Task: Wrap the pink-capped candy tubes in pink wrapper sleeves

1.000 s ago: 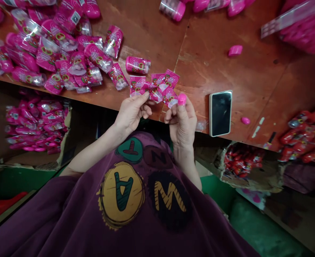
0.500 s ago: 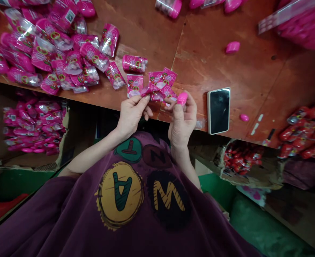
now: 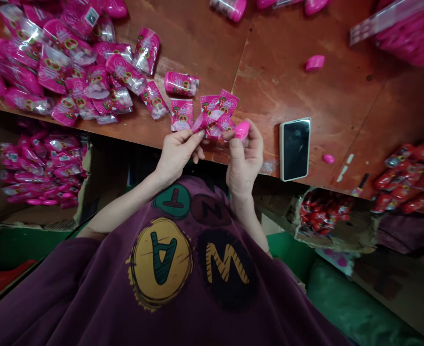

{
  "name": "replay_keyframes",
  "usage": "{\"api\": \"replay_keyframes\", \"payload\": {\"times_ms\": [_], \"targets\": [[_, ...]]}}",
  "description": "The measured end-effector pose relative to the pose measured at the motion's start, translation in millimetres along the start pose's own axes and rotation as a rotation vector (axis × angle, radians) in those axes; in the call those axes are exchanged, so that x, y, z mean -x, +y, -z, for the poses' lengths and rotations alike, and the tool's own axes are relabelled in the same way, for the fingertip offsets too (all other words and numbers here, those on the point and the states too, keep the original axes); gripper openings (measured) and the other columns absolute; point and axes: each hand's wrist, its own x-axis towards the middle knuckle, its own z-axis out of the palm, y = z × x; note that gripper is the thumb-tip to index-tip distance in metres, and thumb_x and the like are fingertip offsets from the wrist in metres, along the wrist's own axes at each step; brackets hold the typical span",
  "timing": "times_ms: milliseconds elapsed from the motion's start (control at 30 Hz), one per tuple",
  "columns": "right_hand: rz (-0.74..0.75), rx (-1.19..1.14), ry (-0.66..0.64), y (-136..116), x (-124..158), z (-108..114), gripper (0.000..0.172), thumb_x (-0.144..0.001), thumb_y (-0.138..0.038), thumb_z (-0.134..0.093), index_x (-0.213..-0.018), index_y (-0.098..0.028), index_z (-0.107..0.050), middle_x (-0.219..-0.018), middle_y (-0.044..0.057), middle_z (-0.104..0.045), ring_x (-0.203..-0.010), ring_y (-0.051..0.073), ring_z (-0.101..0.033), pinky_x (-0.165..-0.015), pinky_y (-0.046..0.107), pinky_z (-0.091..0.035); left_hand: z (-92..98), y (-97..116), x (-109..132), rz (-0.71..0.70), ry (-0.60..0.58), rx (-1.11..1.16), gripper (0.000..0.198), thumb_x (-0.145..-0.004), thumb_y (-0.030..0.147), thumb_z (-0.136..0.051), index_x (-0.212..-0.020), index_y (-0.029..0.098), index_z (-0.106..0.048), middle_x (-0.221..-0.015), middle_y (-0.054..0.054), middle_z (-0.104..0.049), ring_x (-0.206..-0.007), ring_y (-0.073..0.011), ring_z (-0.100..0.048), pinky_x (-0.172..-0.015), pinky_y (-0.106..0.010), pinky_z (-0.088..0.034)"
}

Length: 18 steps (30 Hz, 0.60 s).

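My left hand (image 3: pixel 178 154) pinches a pink printed plastic sleeve (image 3: pixel 199 122) between thumb and forefinger at the table's front edge. The sleeve looks partly opened into a loop. In my right hand (image 3: pixel 247 161), thumb and fingers grip a glossy pink plastic piece (image 3: pixel 242 129), shaped like a small cap; its lower part is hidden by the fingers. Just beyond both hands lie several flat printed sleeves (image 3: pixel 225 106), overlapping one another, and a separate sleeve (image 3: pixel 181 113) to their left. A wrapped pink tube (image 3: pixel 181 84) lies on its side behind them.
Wrapped pink tubes (image 3: pixel 71 62) are heaped at the table's left. Below is a cardboard box (image 3: pixel 84 192) of similar items. A phone (image 3: pixel 294 149) lies right of my right hand, with loose pink pieces (image 3: pixel 315 62) around. Red wrapped items (image 3: pixel 410 178) lie at far right.
The sleeve in my left hand has gone from flat and crumpled to more open and raised. My right hand has shifted slightly left with the pink piece.
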Motion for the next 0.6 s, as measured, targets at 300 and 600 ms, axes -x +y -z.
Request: {"api": "replay_keyframes", "payload": {"times_ms": [300, 600], "targets": [[0.150, -0.040, -0.082, 20, -10, 5, 0.060, -0.094, -0.067, -0.069, -0.144, -0.037, -0.056, -0.136, 0.003, -0.067, -0.122, 0.024, -0.071, -0.112, 0.052, -0.059, 1.0, -1, -5, 0.012, -0.048, 0.010, 0.031, -0.093, 0.037, -0.081, -0.075, 0.014, -0.072, -0.068, -0.002, -0.074, -0.045, -0.0062, -0.060, -0.042, -0.019, -0.042], [0.147, -0.023, -0.106, 27, -12, 4, 0.062, -0.097, -0.069, -0.062, -0.151, -0.039, -0.049, -0.132, 0.004, -0.067, -0.116, 0.022, -0.072, -0.100, 0.049, -0.067, 1.9, -1, -8, 0.030, -0.043, 0.063, 0.027, -0.096, 0.029, -0.079, -0.075, 0.013, -0.069, -0.075, -0.003, -0.076, -0.046, -0.0056, -0.061, -0.041, -0.018, -0.042]]}}
